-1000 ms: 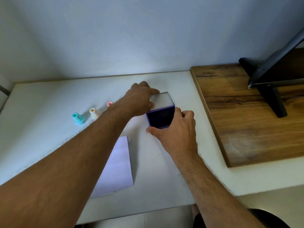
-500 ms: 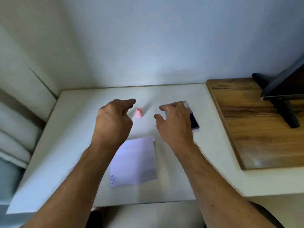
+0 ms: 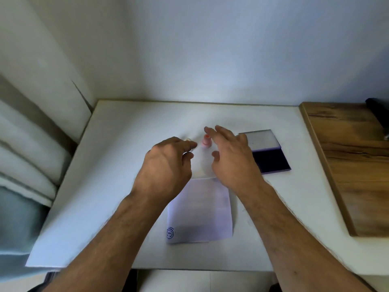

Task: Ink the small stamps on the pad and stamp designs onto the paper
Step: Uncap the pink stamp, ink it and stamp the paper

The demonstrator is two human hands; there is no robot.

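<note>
Both hands have come off the ink pad, which now lies open right of the paper, and moved toward the pink stamp. The right hand reaches for it, spread and empty; the left hand is loosely curled, apparently empty. So inking looks next, on a white surface in a bare corner beside a wooden board.

A white table stands against a pale wall (wooden board rightward).
</note>
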